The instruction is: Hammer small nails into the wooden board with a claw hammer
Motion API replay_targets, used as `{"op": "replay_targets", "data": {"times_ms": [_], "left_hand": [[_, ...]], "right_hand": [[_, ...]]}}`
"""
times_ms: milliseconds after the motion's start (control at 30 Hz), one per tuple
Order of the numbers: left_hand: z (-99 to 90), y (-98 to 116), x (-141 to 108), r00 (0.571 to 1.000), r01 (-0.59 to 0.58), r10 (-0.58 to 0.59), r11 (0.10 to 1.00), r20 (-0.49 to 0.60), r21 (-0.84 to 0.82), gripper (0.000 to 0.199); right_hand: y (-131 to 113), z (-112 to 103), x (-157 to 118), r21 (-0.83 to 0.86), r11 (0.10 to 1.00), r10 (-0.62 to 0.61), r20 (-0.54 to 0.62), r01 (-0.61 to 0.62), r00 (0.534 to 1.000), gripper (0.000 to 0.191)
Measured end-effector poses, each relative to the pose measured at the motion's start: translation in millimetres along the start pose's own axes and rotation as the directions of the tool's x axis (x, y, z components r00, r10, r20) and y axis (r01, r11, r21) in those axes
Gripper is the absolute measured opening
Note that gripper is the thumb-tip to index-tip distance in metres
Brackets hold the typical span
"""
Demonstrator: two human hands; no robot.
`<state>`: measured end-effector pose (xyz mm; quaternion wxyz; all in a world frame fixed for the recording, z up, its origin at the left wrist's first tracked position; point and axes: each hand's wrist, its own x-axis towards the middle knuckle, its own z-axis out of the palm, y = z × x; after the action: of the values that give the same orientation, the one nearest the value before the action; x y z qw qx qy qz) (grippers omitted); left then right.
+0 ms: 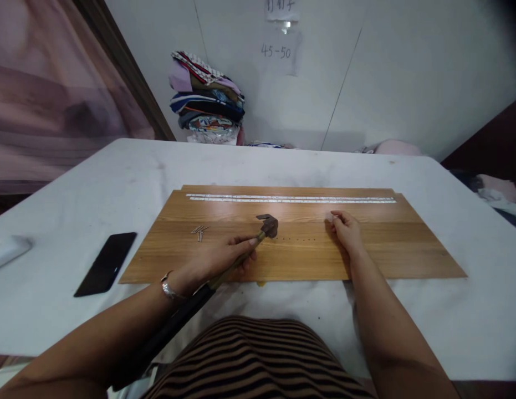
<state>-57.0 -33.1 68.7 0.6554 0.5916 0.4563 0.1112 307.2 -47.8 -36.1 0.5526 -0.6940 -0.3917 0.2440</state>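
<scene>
My left hand (224, 255), with a silver bracelet at its wrist, grips a claw hammer (269, 226) by the handle close below the head. The long dark end of the handle runs back under my forearm. Beneath lies a brown wooden board (382, 238), with a row of small dark dots (299, 239) running along its middle; whether they are holes or nail heads is too small to tell. To the right, my right hand (347, 233) is pinched closed just over the board, and a pale bit shows at its fingertips. Several loose nails (200, 236) lie on the board's left part.
Two white marked strips (291, 199) run along the board's far side. A black phone (106, 263) and a white object (8, 249) lie left on the white table (407, 172). Behind stand folded clothes (208, 105); a "45-50" paper (276, 51) hangs on the wall.
</scene>
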Motion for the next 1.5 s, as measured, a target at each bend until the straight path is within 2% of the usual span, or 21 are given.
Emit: {"op": "replay_targets", "data": {"times_ms": [333,533,667,900,1067,1300,1500], "left_hand": [[2.5,-4.4,1.9,1.0,0.018,-0.018,0.999,0.013,-0.031,0.042],[-3.1,1.1,1.3,1.0,-0.001,0.001,1.0,-0.008,0.011,0.039],[0.4,2.3,0.4,1.0,-0.001,0.002,1.0,-0.01,0.01,0.037],[2.1,-0.4,1.2,1.0,-0.001,0.001,1.0,0.002,-0.019,0.043],[-0.6,0.5,1.6,1.0,-0.001,0.001,1.0,-0.012,0.023,0.043],[6.5,-2.2,3.3,1.0,0.017,-0.017,0.999,-0.011,-0.028,0.039],[-0.5,12.4,1.0,0.996,-0.084,0.084,0.996,-0.036,0.016,0.04]], "right_hand": [[-0.7,-0.2,0.2,-0.003,1.0,0.001,-0.006,-0.001,1.0,0.044],[2.3,-0.5,1.4,-0.022,1.0,-0.005,-0.006,0.005,1.0,0.042],[5.5,-0.2,2.9,-0.023,1.0,-0.017,-0.008,0.017,1.0,0.043],[6.2,-0.4,3.6,-0.021,1.0,-0.012,0.002,0.012,1.0,0.048],[2.7,-0.5,2.6,-0.026,1.0,-0.009,0.002,0.009,1.0,0.048],[-4.7,0.4,0.6,-0.016,1.0,-0.003,-0.004,0.003,1.0,0.043],[-7.1,1.1,1.6,0.024,1.0,0.015,0.001,-0.015,1.0,0.042]]}}
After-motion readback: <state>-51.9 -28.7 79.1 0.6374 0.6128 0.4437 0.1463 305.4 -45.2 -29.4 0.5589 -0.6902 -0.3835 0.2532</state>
